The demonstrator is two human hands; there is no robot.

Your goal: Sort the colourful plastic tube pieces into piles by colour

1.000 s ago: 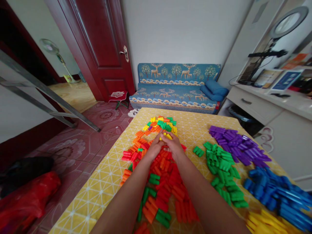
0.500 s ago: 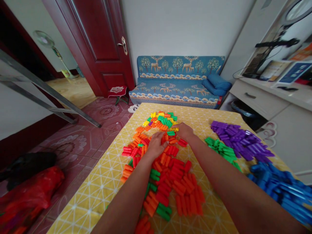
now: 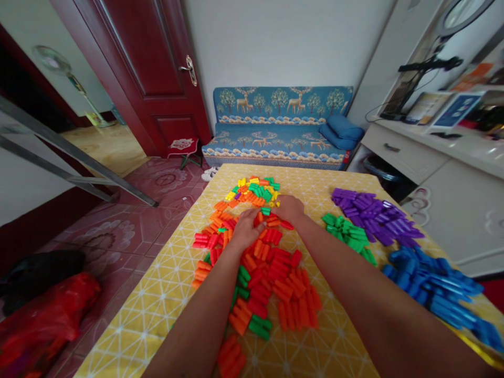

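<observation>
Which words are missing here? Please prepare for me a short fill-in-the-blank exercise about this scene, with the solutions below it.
1. The purple pieces lie closer to the person's ____ hand than to the left hand.
2. The tablecloth is ____ with white lines.
3. The main colour of the sofa is ____.

Missing words: right; yellow; blue.

Left forearm (image 3: 202, 304) and right forearm (image 3: 350, 278) extended forward, converging. Left hand (image 3: 246, 230) lay palm-down, thumb (image 3: 260, 227) apart from fingers (image 3: 249, 213); right hand (image 3: 290, 208), slightly farther forward, angled inward, its fingertips indistinct.
</observation>
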